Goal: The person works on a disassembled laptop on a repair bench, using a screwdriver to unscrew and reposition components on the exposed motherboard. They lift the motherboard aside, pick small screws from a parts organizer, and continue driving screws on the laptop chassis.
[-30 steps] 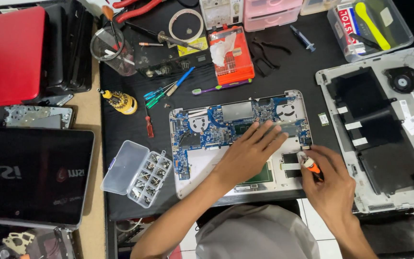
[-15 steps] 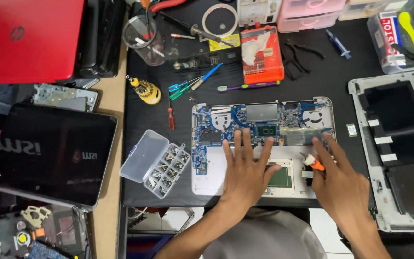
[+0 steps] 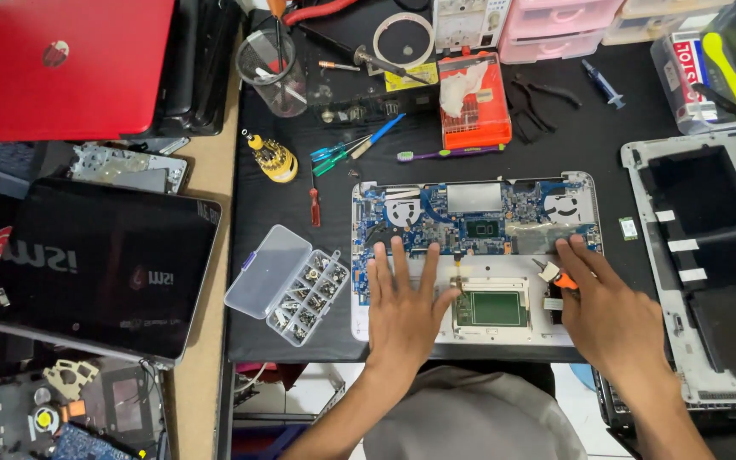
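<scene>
Blue-boarded opened laptop base (image 3: 479, 223), lidless, flat.

The opened laptop base (image 3: 475, 255) lies flat on the black mat, its cover off and its insides facing up. A blue circuit board (image 3: 479, 223) fills the far half, with copper heat pipes and a grey metal shield (rectangular, near the middle). The near half is a pale, bare frame holding the green underside of the touchpad (image 3: 491, 307). A small orange-handled tool (image 3: 558, 277) lies on the frame's right part.
</scene>
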